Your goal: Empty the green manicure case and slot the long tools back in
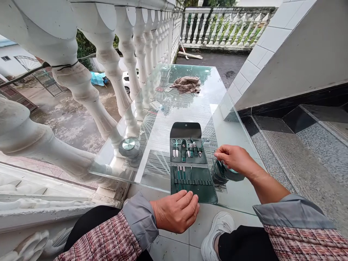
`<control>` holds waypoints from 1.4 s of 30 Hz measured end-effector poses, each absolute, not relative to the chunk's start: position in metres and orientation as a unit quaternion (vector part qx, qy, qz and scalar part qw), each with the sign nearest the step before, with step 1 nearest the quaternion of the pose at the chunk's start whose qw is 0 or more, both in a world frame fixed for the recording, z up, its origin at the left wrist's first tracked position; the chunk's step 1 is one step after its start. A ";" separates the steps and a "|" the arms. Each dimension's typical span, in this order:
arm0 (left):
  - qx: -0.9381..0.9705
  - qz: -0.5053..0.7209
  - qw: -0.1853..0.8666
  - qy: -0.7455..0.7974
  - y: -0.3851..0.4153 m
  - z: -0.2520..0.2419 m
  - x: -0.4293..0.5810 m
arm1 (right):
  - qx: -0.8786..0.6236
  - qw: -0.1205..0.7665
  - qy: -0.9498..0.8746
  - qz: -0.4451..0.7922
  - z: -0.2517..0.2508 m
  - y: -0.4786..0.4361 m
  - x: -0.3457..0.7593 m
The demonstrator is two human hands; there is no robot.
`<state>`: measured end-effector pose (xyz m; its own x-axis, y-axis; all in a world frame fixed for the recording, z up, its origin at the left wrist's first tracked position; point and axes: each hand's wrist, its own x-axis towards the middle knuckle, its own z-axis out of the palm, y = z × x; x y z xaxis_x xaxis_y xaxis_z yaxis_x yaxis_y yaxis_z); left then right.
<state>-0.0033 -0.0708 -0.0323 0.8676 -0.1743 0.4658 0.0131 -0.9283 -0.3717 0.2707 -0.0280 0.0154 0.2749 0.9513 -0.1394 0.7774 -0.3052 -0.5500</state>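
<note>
A dark green manicure case (194,192) lies unfolded at the near end of the glass table. Its upper panel holds small scissors (176,145), nail clippers (195,150) and other tools under straps. Several slim tools (181,173) stand in the left loops of the lower panel; loops further right hold none. My left hand (178,210) rests by the case's lower edge, fingers loosely bent, with nothing visible in them. To the right of the case, my right hand (236,158) is closed in a pinch; what it holds is too small to make out. Several thin dark green tools (218,168) lie beneath it.
The glass table (187,112) has a crumpled brown cloth (186,85) and a small white packet (157,105) on it. A round metal-topped table support (129,145) shows at left. White balusters (108,61) line the left side; stone steps (307,145) rise at right.
</note>
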 end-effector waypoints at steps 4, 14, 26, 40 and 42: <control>-0.947 -0.257 0.188 0.043 -0.069 -0.034 -0.002 | -0.751 0.195 -0.619 0.121 0.014 -0.033 0.251; -0.951 -0.251 0.175 0.045 -0.069 -0.037 -0.002 | -0.667 0.196 -0.679 0.238 -0.001 -0.038 0.183; -0.954 -0.238 0.177 0.036 -0.070 -0.034 -0.003 | -0.757 0.378 -0.435 0.309 0.012 -0.023 0.272; -0.950 -0.253 0.184 0.020 -0.062 -0.031 -0.003 | -0.732 0.163 -0.648 0.132 -0.004 -0.036 0.246; -0.948 -0.260 0.183 0.021 -0.063 -0.031 -0.003 | -0.728 0.127 -0.662 0.123 -0.006 -0.038 0.244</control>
<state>-0.0033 -0.0626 -0.0313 0.8635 -0.1347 0.4860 0.0557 -0.9323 -0.3573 0.2442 -0.0384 -0.0055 0.0931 0.9956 -0.0105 0.9329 -0.0909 -0.3485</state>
